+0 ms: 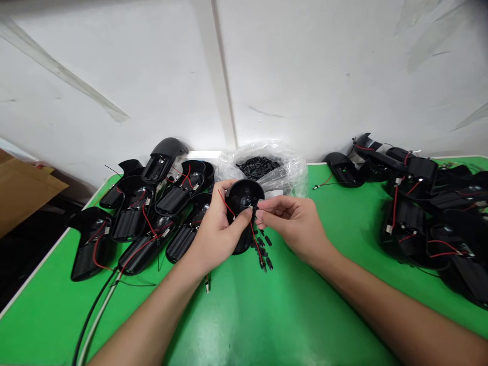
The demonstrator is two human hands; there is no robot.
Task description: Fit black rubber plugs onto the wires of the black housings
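Observation:
My left hand [217, 229] grips a rounded black plastic housing [244, 195], which it holds upright above the green table [282, 315]. A red wire [226, 204] runs across the housing and past my left fingers. My right hand [290, 223] comes in from the right, with thumb and forefinger pinched on the wiring at the housing's edge. Exactly what they pinch is partly hidden by the fingertips. Several small black parts [264, 249] lie on the table just below the housing, and a red wire [258, 246] hangs down among them.
Several black battery-holder housings with red wires lie in a pile [145, 208] at the left and another pile [427, 213] at the right. A clear plastic bag [263, 165] of small black parts stands against the white wall [305, 76]. Black and white cables [93, 320] cross the table's front left.

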